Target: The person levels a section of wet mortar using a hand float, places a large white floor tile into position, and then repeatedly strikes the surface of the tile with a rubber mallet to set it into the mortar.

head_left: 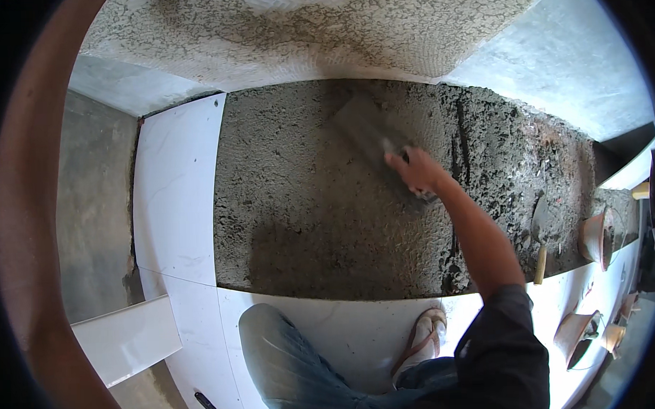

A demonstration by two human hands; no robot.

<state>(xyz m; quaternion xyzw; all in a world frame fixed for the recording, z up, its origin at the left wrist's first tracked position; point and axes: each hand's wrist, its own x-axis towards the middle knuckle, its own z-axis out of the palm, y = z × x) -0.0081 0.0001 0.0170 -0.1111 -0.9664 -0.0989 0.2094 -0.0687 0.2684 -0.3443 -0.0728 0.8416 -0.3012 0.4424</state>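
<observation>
My right hand (417, 171) grips the handle of a long rectangular plastering trowel (364, 127). The trowel is smeared by motion and slants across a bed of wet grey mortar (290, 177). Its blade lies near the far edge, by the wall. The mortar looks smoother around it and rougher at the right. A bare arm (32, 215), seemingly my left, runs close and large up the left edge, and its hand is out of the picture. On the mortar's right side lies a pointed trowel (539, 233) with a wooden handle.
White floor tiles (175, 181) border the mortar on the left and front. My knee (263, 336) and sandalled foot (422, 338) rest there. A loose tile (130, 337) lies lower left, near a small black object (204, 401). Buckets (594, 240) stand at the right. Walls (322, 39) close the far side.
</observation>
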